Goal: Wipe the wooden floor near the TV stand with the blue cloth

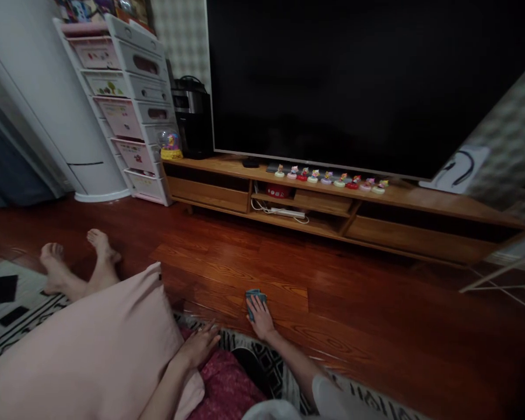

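Observation:
My right hand (259, 318) reaches forward and lies flat on a small blue-grey cloth (254, 296) on the dark wooden floor (354, 303), fingers stretched over it. My left hand (200, 344) rests with its fingers spread on the edge of a patterned rug (266, 361), beside a large pink cushion (83, 350) that lies across my lap. It holds nothing.
A long wooden TV stand (389, 201) carries a big black screen (359, 81) and a row of small figurines (332, 177). A white drawer unit (126, 105) stands at the left. Another person's bare feet (76, 259) lie on the floor at left.

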Action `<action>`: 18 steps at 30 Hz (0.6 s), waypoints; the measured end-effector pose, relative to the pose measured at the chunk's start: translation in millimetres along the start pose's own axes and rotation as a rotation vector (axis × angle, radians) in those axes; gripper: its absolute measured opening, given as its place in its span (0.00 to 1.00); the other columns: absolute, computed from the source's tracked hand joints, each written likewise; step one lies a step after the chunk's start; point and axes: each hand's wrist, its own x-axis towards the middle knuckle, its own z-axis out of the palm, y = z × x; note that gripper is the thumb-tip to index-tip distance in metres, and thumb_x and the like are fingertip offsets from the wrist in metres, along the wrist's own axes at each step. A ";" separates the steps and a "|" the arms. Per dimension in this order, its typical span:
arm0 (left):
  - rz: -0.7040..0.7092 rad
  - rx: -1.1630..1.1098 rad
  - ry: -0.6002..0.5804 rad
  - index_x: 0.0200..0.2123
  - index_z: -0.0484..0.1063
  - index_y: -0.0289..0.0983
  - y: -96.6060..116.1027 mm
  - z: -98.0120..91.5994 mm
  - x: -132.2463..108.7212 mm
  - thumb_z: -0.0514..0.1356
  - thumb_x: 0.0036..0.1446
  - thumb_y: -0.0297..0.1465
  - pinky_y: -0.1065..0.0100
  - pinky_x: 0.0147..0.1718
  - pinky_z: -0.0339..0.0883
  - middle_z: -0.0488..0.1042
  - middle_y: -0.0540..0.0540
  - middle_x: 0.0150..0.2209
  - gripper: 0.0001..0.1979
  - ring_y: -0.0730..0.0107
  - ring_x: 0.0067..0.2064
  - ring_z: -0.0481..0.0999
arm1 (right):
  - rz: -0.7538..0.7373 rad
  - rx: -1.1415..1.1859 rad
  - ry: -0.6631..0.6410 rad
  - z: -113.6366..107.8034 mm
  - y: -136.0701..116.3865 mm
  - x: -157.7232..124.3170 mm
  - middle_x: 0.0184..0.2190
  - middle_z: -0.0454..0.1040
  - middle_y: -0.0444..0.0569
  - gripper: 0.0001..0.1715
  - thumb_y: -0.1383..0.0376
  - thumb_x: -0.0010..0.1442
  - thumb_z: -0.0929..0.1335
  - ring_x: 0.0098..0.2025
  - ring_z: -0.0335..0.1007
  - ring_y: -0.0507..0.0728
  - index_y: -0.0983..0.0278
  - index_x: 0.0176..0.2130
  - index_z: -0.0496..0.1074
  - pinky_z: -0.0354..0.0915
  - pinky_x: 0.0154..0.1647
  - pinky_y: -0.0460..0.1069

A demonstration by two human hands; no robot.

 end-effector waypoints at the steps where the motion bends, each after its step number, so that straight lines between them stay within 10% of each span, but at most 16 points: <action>1: 0.001 0.000 0.006 0.66 0.58 0.40 -0.1 0.8 0.2 0.44 0.67 0.40 0.57 0.64 0.49 0.52 0.42 0.69 0.26 0.59 0.69 0.53 | -0.016 -0.013 -0.007 6.4 4.5 -16.9 0.72 0.41 0.43 0.36 0.60 0.66 0.59 0.72 0.32 0.56 0.55 0.70 0.47 0.36 0.70 0.57; 8: -0.001 0.001 0.014 0.66 0.58 0.38 -2.2 7.1 2.0 0.43 0.67 0.41 0.53 0.64 0.49 0.50 0.40 0.70 0.28 0.54 0.69 0.52 | -0.039 -0.067 -0.016 31.9 32.9 -88.4 0.72 0.41 0.40 0.37 0.59 0.66 0.60 0.72 0.33 0.57 0.51 0.70 0.44 0.37 0.70 0.57; 18: -0.024 -0.011 -0.002 0.66 0.58 0.40 1.6 -0.3 -2.1 0.43 0.67 0.41 0.53 0.64 0.49 0.51 0.41 0.70 0.28 0.56 0.69 0.52 | 0.195 -0.057 0.110 -3.9 6.1 44.8 0.71 0.41 0.51 0.35 0.56 0.68 0.56 0.72 0.34 0.60 0.63 0.70 0.47 0.38 0.70 0.58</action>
